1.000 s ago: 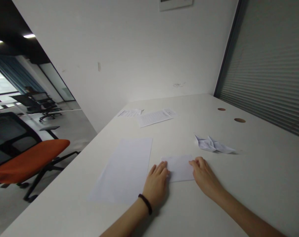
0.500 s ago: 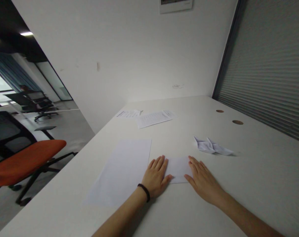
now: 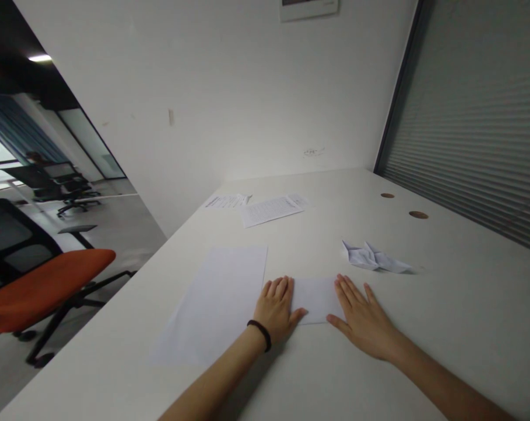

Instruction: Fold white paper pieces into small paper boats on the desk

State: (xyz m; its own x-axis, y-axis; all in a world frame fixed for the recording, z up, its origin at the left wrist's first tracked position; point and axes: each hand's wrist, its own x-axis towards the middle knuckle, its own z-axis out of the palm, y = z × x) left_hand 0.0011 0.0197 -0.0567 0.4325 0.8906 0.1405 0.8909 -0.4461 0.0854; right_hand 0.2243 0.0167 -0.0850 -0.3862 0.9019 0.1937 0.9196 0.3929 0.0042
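A small folded white paper (image 3: 316, 299) lies flat on the table between my hands. My left hand (image 3: 277, 307), with a dark band at the wrist, rests on its left edge, fingers flat and thumb out over the lower left corner. On the right edge lies my right hand (image 3: 362, 316), palm down with its fingers spread. Just left of my left hand is a large blank white sheet (image 3: 221, 298). Beyond my right hand sits a folded paper shape (image 3: 374, 257) with pointed ends.
Printed sheets (image 3: 273, 210) lie toward the far end of the white table (image 3: 326, 374). Two round holes (image 3: 418, 215) are near its right edge. An orange chair (image 3: 49, 278) stands at the left, and a person is in the distant background.
The fingers of my right hand have spread wider on the paper. My left hand has shifted slightly left, its thumb still over the paper. The view has moved a little.
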